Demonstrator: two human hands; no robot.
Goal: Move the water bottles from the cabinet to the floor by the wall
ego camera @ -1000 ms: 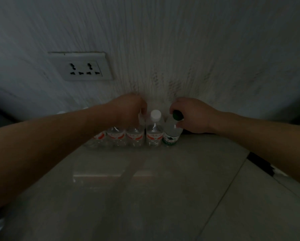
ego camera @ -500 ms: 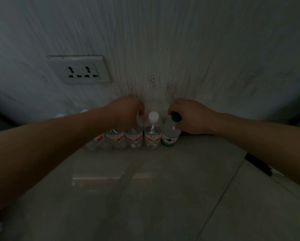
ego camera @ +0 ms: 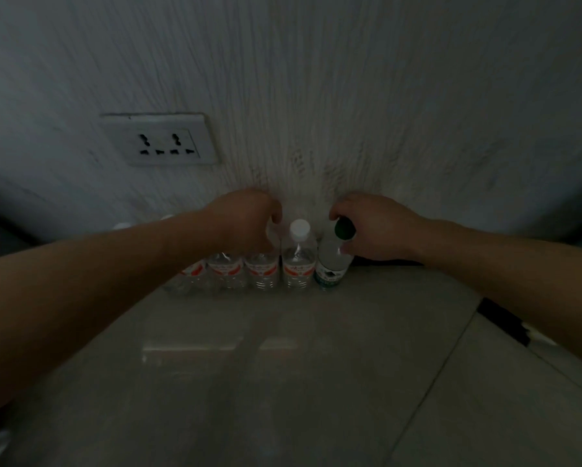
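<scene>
A row of several clear water bottles stands on the floor against the wall (ego camera: 316, 96). Most have red-and-white labels. A white-capped bottle (ego camera: 299, 257) stands free between my hands. At the right end is a green-capped, green-labelled bottle (ego camera: 331, 261); my right hand (ego camera: 372, 227) grips its neck just below the cap. My left hand (ego camera: 246, 220) curls around the top of a red-labelled bottle (ego camera: 262, 269), hiding its cap. Further left, my left forearm partly covers more bottles (ego camera: 224, 267).
A white double power socket (ego camera: 166, 141) sits on the wall above the left bottles. The glossy tiled floor (ego camera: 283, 365) stretches toward me. A dark strip (ego camera: 501, 320) lies on the floor under my right forearm.
Both hands stay on the same bottles. The view has shifted slightly, so the row and the socket sit a little lower in frame than before.
</scene>
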